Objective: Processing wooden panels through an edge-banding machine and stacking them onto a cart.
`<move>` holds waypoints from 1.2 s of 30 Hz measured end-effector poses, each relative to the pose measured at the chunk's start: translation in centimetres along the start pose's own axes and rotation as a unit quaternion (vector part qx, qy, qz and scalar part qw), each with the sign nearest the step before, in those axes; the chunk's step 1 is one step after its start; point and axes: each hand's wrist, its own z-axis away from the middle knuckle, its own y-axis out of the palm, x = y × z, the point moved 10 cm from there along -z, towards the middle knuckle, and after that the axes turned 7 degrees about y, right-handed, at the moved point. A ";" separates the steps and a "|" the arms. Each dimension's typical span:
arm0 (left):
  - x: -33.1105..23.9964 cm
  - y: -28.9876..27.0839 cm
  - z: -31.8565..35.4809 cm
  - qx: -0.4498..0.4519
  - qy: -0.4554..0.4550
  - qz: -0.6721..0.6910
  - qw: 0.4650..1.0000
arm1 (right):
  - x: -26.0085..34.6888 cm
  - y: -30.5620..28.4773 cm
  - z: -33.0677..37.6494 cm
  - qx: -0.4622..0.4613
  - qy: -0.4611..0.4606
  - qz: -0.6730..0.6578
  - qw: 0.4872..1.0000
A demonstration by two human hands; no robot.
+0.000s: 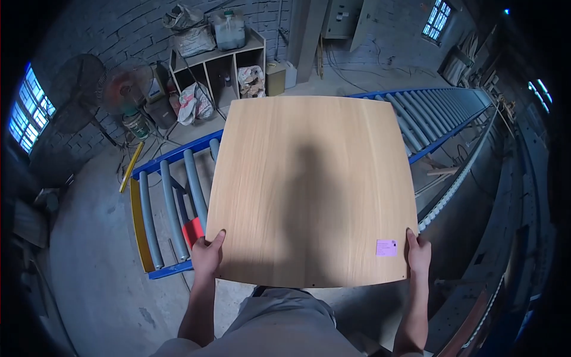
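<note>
A large light wood-grain panel (256,178) spans the middle of the view, held in front of my body above the roller conveyor. My left hand (208,253) grips its near left edge, thumb on the top face and fingers hidden beneath. On the opposite edge my right hand (419,251) is closed the same way. Close to the right hand, a small pink printed label (386,248) sticks to the panel's near right corner. A shadow falls down the centre of the face. Small dark holes show along the near edge.
Grey conveyor rollers (156,214) in a blue frame run left of the panel; more rollers (410,125) stretch away at right. A red piece (192,231) sits by the left rollers. Behind stand fans (126,89) and a shelf unit (220,56) with sacks. Machinery (511,196) lines the right.
</note>
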 end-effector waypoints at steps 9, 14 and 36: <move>8.3 4.9 -4.2 -0.053 -0.211 -0.069 0.974 | 8.9 21.5 -15.6 0.136 -0.052 0.161 0.976; 14.7 11.8 -10.0 -0.077 -0.207 -0.038 0.975 | 8.5 31.2 -24.6 0.185 -0.067 0.151 0.969; 22.2 29.1 -18.7 -0.087 -0.285 -0.069 0.952 | 3.1 52.1 -41.3 0.237 -0.061 0.097 0.965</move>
